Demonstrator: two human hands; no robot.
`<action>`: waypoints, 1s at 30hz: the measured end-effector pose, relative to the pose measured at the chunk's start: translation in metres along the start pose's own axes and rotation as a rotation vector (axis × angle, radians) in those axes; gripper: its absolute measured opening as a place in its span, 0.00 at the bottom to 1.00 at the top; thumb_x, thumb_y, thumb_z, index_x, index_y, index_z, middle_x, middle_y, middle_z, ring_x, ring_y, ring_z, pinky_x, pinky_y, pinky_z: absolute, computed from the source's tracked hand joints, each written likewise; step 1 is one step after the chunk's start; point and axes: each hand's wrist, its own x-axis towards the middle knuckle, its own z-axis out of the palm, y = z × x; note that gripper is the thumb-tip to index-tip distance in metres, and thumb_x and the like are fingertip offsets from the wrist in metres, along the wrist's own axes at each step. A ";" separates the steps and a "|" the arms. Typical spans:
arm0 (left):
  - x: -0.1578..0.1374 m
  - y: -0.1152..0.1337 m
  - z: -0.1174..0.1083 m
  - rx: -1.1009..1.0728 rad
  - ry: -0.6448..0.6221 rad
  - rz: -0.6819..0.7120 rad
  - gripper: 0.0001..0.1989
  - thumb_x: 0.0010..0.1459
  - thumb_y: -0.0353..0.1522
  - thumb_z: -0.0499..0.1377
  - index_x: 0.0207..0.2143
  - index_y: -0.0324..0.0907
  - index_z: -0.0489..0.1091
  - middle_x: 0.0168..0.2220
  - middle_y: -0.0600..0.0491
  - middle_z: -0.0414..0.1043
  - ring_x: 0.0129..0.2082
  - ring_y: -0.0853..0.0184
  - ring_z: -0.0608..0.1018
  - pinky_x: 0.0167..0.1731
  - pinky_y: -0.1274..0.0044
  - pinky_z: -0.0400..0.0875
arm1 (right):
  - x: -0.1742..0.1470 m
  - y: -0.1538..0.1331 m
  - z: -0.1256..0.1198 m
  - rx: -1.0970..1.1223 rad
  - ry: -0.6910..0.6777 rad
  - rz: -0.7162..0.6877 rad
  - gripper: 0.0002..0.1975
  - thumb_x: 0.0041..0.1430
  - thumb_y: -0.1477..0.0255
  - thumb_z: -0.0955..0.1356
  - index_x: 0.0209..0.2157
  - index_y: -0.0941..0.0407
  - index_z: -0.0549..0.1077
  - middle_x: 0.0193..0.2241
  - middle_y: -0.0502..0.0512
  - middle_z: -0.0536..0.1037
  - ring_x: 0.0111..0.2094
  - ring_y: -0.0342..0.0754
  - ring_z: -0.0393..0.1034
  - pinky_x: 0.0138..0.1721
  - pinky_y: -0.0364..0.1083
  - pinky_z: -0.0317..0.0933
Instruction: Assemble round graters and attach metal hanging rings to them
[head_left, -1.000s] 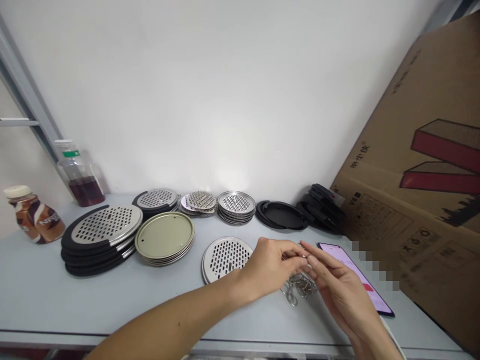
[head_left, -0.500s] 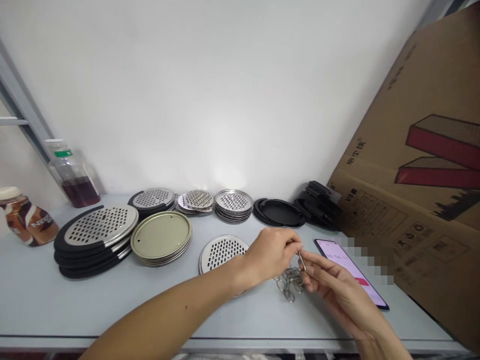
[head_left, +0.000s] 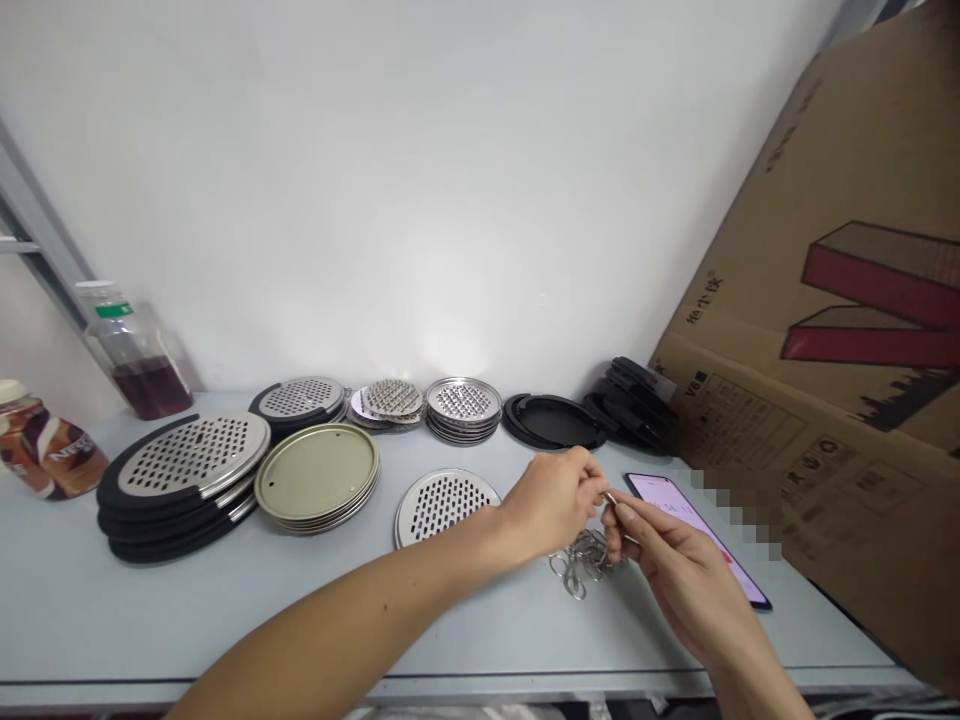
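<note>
Between the fingertips of both hands is a small metal wire ring (head_left: 611,498), seen nearly edge-on and partly covered. My left hand (head_left: 551,502) is closed, pinching its left end. My right hand (head_left: 679,560) is also closed, with thumb and fingers on the other end. Just below them on the table lies a tangled pile of similar wire rings (head_left: 577,575). A round perforated metal grater plate (head_left: 442,505) lies flat beside the left wrist, partly hidden by the forearm.
Left: stacked black-rimmed graters (head_left: 187,460) and gold-coloured round lids (head_left: 319,475). Along the wall: grater discs (head_left: 463,402), black plastic rings (head_left: 555,422) and dark parts (head_left: 634,405). A phone (head_left: 701,535) lies right, before a large cardboard box (head_left: 750,400). Two bottles (head_left: 154,385) stand far left.
The ring has tilted in my fingers from a steep slant to a flatter one. Both hands have risen slightly off the pile, and the whole view has shifted a little.
</note>
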 end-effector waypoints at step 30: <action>-0.022 0.001 -0.033 0.389 -0.108 -0.141 0.11 0.57 0.31 0.53 0.35 0.42 0.76 0.28 0.51 0.77 0.28 0.64 0.76 0.29 0.77 0.67 | 0.015 -0.002 -0.019 -0.871 0.068 -0.113 0.15 0.56 0.63 0.64 0.36 0.55 0.78 0.35 0.56 0.81 0.36 0.53 0.75 0.38 0.47 0.65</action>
